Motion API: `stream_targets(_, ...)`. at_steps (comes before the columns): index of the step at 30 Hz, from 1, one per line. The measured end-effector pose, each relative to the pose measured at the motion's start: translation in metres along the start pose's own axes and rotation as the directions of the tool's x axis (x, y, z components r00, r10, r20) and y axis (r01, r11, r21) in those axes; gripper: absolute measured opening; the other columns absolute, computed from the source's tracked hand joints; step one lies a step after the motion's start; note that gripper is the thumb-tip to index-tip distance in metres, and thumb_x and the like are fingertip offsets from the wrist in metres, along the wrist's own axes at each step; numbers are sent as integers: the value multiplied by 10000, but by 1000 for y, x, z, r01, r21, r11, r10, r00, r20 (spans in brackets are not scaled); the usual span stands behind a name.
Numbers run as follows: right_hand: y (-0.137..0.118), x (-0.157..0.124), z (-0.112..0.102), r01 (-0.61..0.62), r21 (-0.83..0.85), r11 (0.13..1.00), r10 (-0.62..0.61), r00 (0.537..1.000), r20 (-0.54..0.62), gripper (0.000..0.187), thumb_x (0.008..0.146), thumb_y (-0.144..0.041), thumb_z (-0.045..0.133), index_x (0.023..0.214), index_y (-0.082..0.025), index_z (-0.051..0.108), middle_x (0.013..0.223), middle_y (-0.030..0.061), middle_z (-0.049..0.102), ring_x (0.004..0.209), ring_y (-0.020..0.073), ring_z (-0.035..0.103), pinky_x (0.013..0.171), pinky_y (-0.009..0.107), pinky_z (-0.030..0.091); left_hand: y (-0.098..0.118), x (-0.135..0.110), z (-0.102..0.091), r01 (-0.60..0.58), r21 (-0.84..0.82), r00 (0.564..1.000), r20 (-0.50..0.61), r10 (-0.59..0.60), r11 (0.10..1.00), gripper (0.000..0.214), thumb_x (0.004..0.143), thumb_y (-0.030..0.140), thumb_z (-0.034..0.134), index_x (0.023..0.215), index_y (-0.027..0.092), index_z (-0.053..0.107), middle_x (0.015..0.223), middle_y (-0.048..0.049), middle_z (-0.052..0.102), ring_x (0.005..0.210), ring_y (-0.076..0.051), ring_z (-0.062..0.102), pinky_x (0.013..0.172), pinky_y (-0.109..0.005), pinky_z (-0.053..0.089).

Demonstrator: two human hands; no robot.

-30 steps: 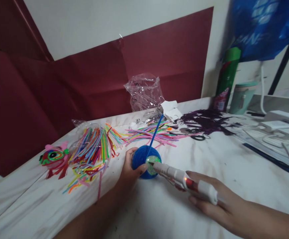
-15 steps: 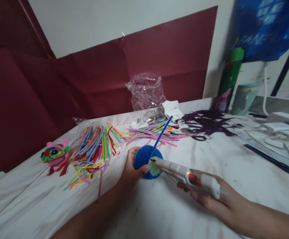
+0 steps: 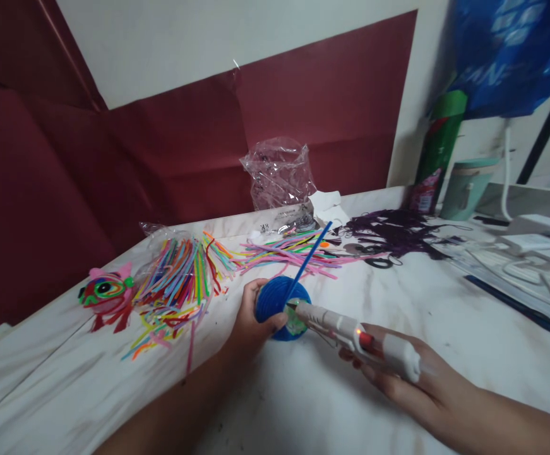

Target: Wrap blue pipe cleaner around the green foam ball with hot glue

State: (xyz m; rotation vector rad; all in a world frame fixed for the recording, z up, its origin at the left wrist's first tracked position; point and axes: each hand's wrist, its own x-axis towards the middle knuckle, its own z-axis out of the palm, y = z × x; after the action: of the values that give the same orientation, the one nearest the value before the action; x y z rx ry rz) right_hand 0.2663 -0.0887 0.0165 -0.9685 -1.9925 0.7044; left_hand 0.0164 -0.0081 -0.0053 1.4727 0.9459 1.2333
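Observation:
My left hand (image 3: 254, 319) grips a round ball (image 3: 273, 297) covered in coiled blue pipe cleaner, with a pale green patch (image 3: 296, 321) still showing on its right side. From the ball a loose length of blue pipe cleaner (image 3: 311, 254) sticks up and to the right. In my right hand (image 3: 410, 385) is a white hot glue gun (image 3: 338, 325), with a small orange light lit on its body. Its dark nozzle tip is at the edge of the green patch, close to my left thumb; whether it touches the ball I cannot tell.
Left on the marbled table (image 3: 350, 404) stands a colourful pipe-cleaner animal (image 3: 108, 294). Piles of pipe cleaners (image 3: 175, 272), scissors (image 3: 379, 261) and purple strands (image 3: 393, 230) lie behind the ball. A green cup (image 3: 468, 189), a spray can (image 3: 440, 145) and white adapters with cables (image 3: 535, 246) are at right.
Almost nothing differs. The ball, the glue gun and both hands keep the same positions, with only a very slight shift of the whole view.

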Motion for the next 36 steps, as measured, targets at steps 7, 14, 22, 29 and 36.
stream_targets(7,-3,1,0,-15,13,1000,15,1000,7,133,865,-251,555,877,-215,683,763,40,732,662,194,700,597,251,597,2,1,1,6,-17,1000,-11,-6,1000,728,603,461,849,1172,239,454,1109,-60,597,968,-235,592,830,-347,464)
stream_targets(14,5,-4,3,-44,22,999,46,997,-59,157,873,-307,565,884,-221,696,739,41,726,640,200,689,589,265,600,6,-1,4,3,-32,1000,-28,-4,999,704,603,439,848,1164,244,469,1101,-50,608,949,-226,599,812,-340,471)
stream_targets(22,10,-4,2,-46,18,999,47,996,-78,182,868,-355,573,848,-225,698,717,37,718,618,202,681,572,267,600,3,-1,0,11,20,1000,-24,-11,1000,705,629,446,828,1183,238,447,1116,-62,589,969,-236,589,812,-350,478)
stream_targets(29,7,-5,5,-23,41,999,24,999,-26,168,888,-344,561,873,-234,687,734,28,717,634,192,689,592,254,604,5,-1,3,-17,21,1000,-19,17,1000,698,634,454,828,1184,230,462,1101,-61,600,953,-227,595,812,-345,486)
stream_targets(36,8,-5,4,-23,20,1000,25,997,-72,181,889,-326,542,872,-221,688,731,40,721,643,205,691,589,272,603,8,-1,6,0,-3,999,-53,-1,1000,696,595,445,841,1154,243,479,1085,-50,615,944,-231,603,794,-339,478)
